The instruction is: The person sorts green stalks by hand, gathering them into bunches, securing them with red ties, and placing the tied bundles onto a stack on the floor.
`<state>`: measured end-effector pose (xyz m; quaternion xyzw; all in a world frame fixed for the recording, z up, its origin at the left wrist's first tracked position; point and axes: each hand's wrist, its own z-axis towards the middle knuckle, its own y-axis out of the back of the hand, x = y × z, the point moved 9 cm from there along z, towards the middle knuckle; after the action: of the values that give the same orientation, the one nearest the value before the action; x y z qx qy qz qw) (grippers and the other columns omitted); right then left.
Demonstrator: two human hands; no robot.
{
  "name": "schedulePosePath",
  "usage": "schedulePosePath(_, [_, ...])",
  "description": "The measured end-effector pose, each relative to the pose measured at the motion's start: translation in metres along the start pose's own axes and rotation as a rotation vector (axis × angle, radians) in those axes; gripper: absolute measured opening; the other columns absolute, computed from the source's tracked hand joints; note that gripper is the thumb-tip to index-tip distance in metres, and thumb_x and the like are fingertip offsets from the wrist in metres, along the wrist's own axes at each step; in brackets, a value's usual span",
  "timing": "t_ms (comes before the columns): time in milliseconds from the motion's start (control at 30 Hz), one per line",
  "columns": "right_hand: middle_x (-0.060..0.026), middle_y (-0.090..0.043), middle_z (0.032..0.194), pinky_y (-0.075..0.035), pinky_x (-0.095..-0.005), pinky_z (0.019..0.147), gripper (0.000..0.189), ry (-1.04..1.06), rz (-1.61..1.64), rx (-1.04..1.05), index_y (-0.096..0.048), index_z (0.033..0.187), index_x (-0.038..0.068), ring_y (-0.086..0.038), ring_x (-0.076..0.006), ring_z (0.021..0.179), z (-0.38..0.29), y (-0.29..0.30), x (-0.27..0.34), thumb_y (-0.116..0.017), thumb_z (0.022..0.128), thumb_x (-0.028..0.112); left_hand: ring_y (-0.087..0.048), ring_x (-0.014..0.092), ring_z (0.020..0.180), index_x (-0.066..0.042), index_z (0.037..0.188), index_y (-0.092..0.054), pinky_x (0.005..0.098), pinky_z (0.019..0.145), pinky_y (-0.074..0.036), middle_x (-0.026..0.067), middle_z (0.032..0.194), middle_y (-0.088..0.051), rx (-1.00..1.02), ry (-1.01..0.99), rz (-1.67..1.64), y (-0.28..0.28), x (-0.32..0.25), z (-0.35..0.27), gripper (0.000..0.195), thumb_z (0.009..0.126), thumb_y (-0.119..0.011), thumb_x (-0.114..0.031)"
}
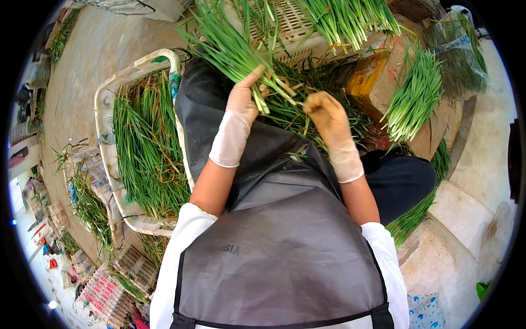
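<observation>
My left hand (244, 98), in a pale thin glove, is closed around a bunch of green leafy stalks (230, 57) that look like garlic chives. Their leaves point up and left, their pale stem ends down and right. My right hand (326, 113), in a stained glove, has its fingertips pinched at a stem end of this bunch. Loose stalks and brown trimmings (287, 121) lie below, over the edge of my dark apron (279, 255). Trimmed stalks (349, 20) rest on an upturned plastic crate (296, 43) ahead.
A white plastic crate (102, 123) full of untrimmed stalks (148, 152) stands at my left. To the right, a neat bundle (415, 94) lies on a brown surface (380, 88), near a clear plastic bag (456, 53) of greens. More crates and greens lie at the lower left.
</observation>
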<state>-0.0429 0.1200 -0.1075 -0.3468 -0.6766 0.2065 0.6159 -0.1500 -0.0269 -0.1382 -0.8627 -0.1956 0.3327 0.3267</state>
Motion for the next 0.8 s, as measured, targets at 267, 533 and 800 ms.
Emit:
schedulePosePath(267, [-0.0096,-0.065,0.101,-0.043,-0.0258,0.084,0.035,-0.288,-0.623,-0.127,-0.063,0.107,-0.003,-0.058,-0.0151,0.093,0.021,-0.016,-0.014,-0.062,0.087,0.026,-0.049,0.011,0.053,-0.001,0.096,-0.062,0.0226,0.048,-0.039,0.0075,0.081,-0.064,0.055,0.03,0.192,-0.003,0.004,-0.015,0.015,0.086,-0.065,-0.012])
schedulePosePath(533, [-0.0083,-0.066,0.088,-0.048,-0.0275,0.077,0.02,-0.141,-0.21,-0.267,-0.065,0.097,-0.003,-0.062,-0.0168,0.083,0.019,-0.021,-0.016,-0.06,0.089,0.015,-0.045,0.011,0.05,0.001,0.095,-0.066,0.0222,0.048,-0.038,0.0045,0.075,-0.059,-0.18,-0.102,0.082,0.017,-0.007,-0.02,0.017,0.084,-0.068,-0.011])
schedulePosePath(800, [-0.0183,-0.06,0.108,-0.048,-0.0375,0.084,0.054,0.103,-2.152,-0.212,-0.051,0.124,0.003,-0.06,-0.031,0.099,-0.014,0.009,0.045,-0.068,0.079,0.026,-0.046,0.011,0.051,0.001,0.092,-0.066,0.022,0.045,-0.035,0.0052,0.074,-0.059,-0.257,-0.249,0.18,0.033,-0.056,-0.02,0.017,0.08,-0.071,-0.009])
